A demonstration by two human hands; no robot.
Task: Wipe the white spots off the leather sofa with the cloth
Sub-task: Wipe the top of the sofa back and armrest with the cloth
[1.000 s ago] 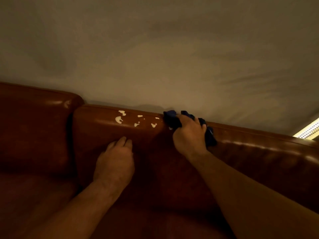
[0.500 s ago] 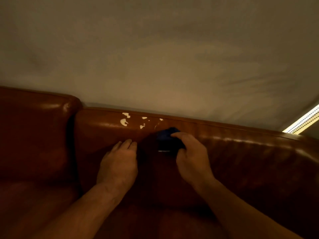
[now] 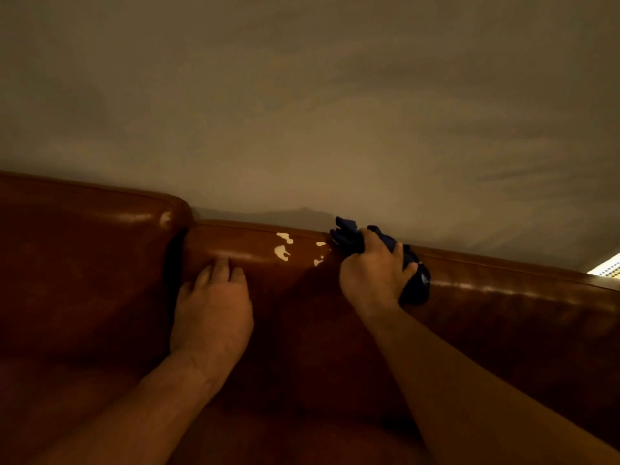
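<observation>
Sofa glossy smooth brown leather w/ matt white spots; cloth soft dark-blue fabric.

The brown leather sofa carries white spots and a dark blue cloth along its backrest top.

Bunched dark blue cloth mostly hidden under right hand; brown leather sofa cut off at left, right, bottom edges.

Bare leather lies between the left hand and right hand, open up to the spots on the sofa back. The wall stands just behind the top edge. Right of the right hand the top edge runs clear.
</observation>
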